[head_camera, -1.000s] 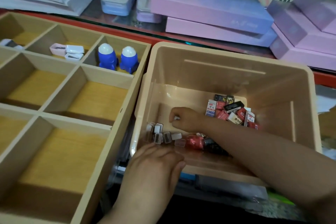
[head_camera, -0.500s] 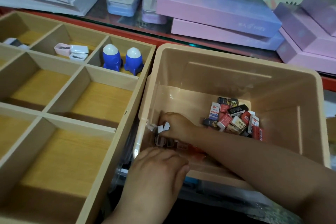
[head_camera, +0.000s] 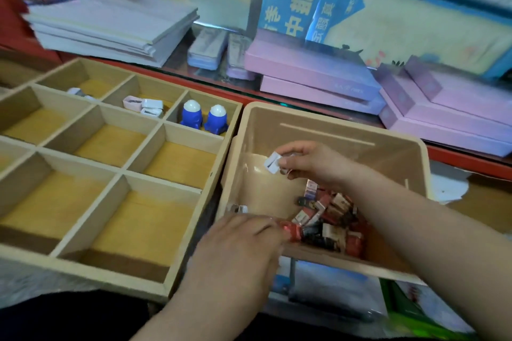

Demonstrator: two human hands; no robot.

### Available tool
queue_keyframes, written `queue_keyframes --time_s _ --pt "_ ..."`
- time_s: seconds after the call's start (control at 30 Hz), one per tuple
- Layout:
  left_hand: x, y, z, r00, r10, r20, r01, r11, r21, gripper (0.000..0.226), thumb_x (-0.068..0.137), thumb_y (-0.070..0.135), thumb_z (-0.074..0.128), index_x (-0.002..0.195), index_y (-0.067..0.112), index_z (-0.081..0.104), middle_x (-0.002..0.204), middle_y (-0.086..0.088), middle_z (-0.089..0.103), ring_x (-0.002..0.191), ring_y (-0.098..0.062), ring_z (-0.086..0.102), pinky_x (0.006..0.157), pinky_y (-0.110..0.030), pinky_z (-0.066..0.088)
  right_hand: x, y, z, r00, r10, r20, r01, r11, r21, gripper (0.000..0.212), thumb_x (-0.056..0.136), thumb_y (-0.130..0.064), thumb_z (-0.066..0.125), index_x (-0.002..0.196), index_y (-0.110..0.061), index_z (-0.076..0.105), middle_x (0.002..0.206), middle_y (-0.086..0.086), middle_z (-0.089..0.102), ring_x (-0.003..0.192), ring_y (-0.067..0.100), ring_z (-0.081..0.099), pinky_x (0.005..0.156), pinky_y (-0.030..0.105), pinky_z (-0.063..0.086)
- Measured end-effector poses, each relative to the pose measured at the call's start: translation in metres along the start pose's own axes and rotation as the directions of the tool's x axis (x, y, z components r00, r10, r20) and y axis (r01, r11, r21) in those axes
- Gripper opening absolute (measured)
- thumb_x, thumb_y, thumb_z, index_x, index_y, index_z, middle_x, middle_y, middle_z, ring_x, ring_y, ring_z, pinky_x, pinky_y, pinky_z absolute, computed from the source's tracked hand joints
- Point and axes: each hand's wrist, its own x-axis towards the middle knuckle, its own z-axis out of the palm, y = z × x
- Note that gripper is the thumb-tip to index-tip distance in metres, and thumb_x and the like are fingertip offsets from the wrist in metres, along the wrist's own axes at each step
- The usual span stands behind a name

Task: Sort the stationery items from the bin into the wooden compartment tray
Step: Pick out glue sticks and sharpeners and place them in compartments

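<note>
A small white sharpener (head_camera: 273,162) is pinched between thumb and fingertips of the right hand (head_camera: 313,163) and held above the floor of the beige bin (head_camera: 332,116) towards its 10 o'clock corner, clear of the pile of erasers (head_camera: 329,219) heaped at 5 o'clock. So light a pinch is judged suited to a tiny piece meant to be dropped. The left hand (head_camera: 243,246) is laid over the bin's near rim at 7 o'clock, fingers relaxed and nothing seen gripped, probably to steady the bin. The wooden compartment tray (head_camera: 119,171) is set just beside the bin at 9 o'clock. Similar white and pink sharpeners (head_camera: 144,105) lie in a far-row compartment, next to the one with the blue rocket-shaped pieces (head_camera: 191,116), so that compartment is judged the destination
</note>
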Motion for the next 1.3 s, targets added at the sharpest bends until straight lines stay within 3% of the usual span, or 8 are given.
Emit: queue_keyframes --time_s 0.13,0.27,0.43,0.63,0.77,0.93,1.07,1.3 --pt "-0.015 -0.027 -0.048 0.972 -0.064 -0.227 0.062 0.998 -0.018 0.031 0.077 0.029 0.041 0.082 0.025 0.071 0.078 0.012 0.069 0.074 -0.007 0.06 0.07 -0.019 0.045 -0.001 -0.053 0.01 0.992 -0.119 -0.035 0.12 0.993 0.0 0.018 0.084 0.002 0.053 0.078 -0.014 0.059 0.066 0.005 0.054 0.051 0.003 0.051 0.053 0.012 0.045" --pt "-0.03 -0.07 -0.088 0.868 -0.333 -0.37 0.338 0.94 -0.052 0.036 0.078 0.034 0.042 0.087 0.018 0.072 0.083 0.002 0.071 0.081 -0.022 0.064 0.075 -0.033 0.045 0.027 -0.108 0.044 0.966 -0.242 -0.091 0.237 0.97 -0.057 0.02 0.083 0.002 0.056 0.074 -0.016 0.056 0.065 0.003 0.055 0.048 0.0 0.052 0.051 0.012 0.046" --pt "-0.05 -0.113 -0.112 0.679 -0.665 -0.311 0.664 0.737 -0.126 0.029 0.088 0.029 0.051 0.115 0.025 0.06 0.123 0.001 0.058 0.117 -0.022 0.046 0.101 -0.036 0.033 0.079 -0.143 0.104 0.948 -0.312 -0.067 0.261 0.88 -0.397 0.007 0.081 -0.01 0.063 0.088 -0.014 0.062 0.082 0.0 0.059 0.066 0.007 0.053 0.059 0.015 0.042" --pt "-0.061 -0.128 -0.119 0.758 -0.609 -0.232 0.622 0.782 -0.02 0.033 0.09 0.04 0.043 0.123 0.041 0.045 0.131 0.021 0.043 0.124 -0.006 0.034 0.11 -0.027 0.02 0.113 -0.142 0.132 0.965 -0.243 0.095 0.241 0.696 -0.676 0.03 0.08 -0.01 0.064 0.11 -0.005 0.06 0.108 0.008 0.06 0.088 0.012 0.049 0.068 0.017 0.042" --pt "-0.058 -0.13 -0.121 0.768 -0.604 -0.212 0.618 0.786 -0.002 0.035 0.091 0.043 0.039 0.126 0.045 0.038 0.133 0.025 0.036 0.127 -0.001 0.028 0.109 -0.022 0.017 0.125 -0.151 0.142 0.942 -0.332 0.045 0.295 0.758 -0.581 0.022 0.078 -0.006 0.066 0.096 -0.015 0.056 0.085 -0.008 0.054 0.088 0.01 0.048 0.059 0.006 0.039" --pt "-0.057 -0.132 -0.121 0.772 -0.593 -0.23 0.604 0.797 -0.024 0.035 0.091 0.044 0.038 0.127 0.047 0.036 0.133 0.027 0.034 0.127 0.001 0.027 0.108 -0.019 0.017 0.148 -0.17 0.185 0.905 -0.423 0.047 0.389 0.776 -0.497 0.018 0.077 -0.007 0.067 0.094 -0.006 0.061 0.091 -0.001 0.053 0.088 0.01 0.048 0.058 0.012 0.037" --pt "-0.057 -0.133 -0.116 0.792 -0.571 -0.216 0.585 0.811 0.006 0.039 0.091 0.048 0.036 0.13 0.048 0.032 0.135 0.029 0.03 0.128 0.002 0.024 0.109 -0.02 0.017 0.167 -0.167 0.208 0.923 -0.381 0.052 0.348 0.769 -0.535 0.02 0.076 -0.014 0.069 0.07 -0.016 0.05 0.073 -0.006 0.05 0.062 0.01 0.048 0.054 0.023 0.037" --pt "-0.058 -0.136 -0.117 0.817 -0.543 -0.195 0.552 0.834 -0.01 0.04 0.091 0.049 0.036 0.131 0.049 0.031 0.135 0.03 0.03 0.127 0.004 0.025 0.109 -0.019 0.018 0.164 -0.171 0.195 0.941 -0.334 0.053 0.321 0.835 -0.447 0.014 0.081 -0.006 0.063 0.094 -0.007 0.063 0.077 -0.003 0.057 0.072 0.011 0.052 0.063 0.014 0.041"
